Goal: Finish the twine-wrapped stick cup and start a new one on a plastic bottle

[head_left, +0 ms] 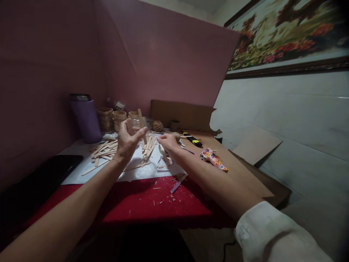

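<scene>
My left hand (128, 140) holds a wooden craft stick (141, 120) nearly upright between thumb and fingers. A clear jar (135, 123) stands behind that hand, partly covered by it. To the right, my right hand (169, 142) is closed, thumb against fingertips. What it pinches, if anything, is too small to make out. Between and below the hands, loose craft sticks (148, 150) lie on a white sheet (136, 174). A larger heap of craft sticks (105, 150) spreads left of my left hand.
A purple tumbler (86, 120) and stick-covered cups (119, 118) stand at the back left. A twine ball (157, 126) sits at the back. On the right lie a yellow-black utility knife (193, 139) and a flower-patterned glue gun (213, 159). Wood scraps litter the red cloth (136, 203).
</scene>
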A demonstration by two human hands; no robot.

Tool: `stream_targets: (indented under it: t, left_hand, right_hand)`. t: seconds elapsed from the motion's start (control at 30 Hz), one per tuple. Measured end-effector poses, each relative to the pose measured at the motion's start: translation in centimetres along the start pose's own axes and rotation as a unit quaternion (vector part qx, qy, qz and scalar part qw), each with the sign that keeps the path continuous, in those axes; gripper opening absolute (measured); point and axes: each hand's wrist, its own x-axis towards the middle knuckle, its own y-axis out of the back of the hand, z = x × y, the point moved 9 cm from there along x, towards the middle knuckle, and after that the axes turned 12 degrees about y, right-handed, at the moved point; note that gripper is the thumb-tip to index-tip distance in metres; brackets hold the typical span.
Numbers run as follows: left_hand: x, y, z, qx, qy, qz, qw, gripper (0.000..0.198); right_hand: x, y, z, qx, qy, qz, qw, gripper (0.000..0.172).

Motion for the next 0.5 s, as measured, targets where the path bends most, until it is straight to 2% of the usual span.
stream_targets:
  t: [0.1,0.27,0.37,0.43,0.5]
  left_hand:
    - [-0.4,-0.4,0.0,-0.007,0.000,-0.010,1.000,0.073]
    - [-0.9,-1.2,-0.6,-0.017,0.020,-0.046,0.999,0.074]
    - [-1.1,-1.5,-0.8,-0.005,0.026,-0.057,0.998,0.076]
    - [-1.1,-1.6,-0.8,0.006,0.028,-0.056,0.998,0.076]
    - [-1.1,-1.6,-0.8,0.011,0.031,-0.052,0.998,0.076]
  right_hand:
    - [0.1,3.4,-0.6,-0.040,0.047,0.010,0.998,0.008]
    - [-1.2,12.1,-0.1,-0.071,0.088,0.027,0.993,0.017]
    - [-2.1,16.4,0.4,-0.119,0.114,0.053,0.985,0.025]
    - [-2.6,17.5,0.2,-0.193,0.145,0.049,0.969,0.026]
    - [-3.3,16.3,-0.6,-0.262,0.199,-0.008,0.944,0.023]
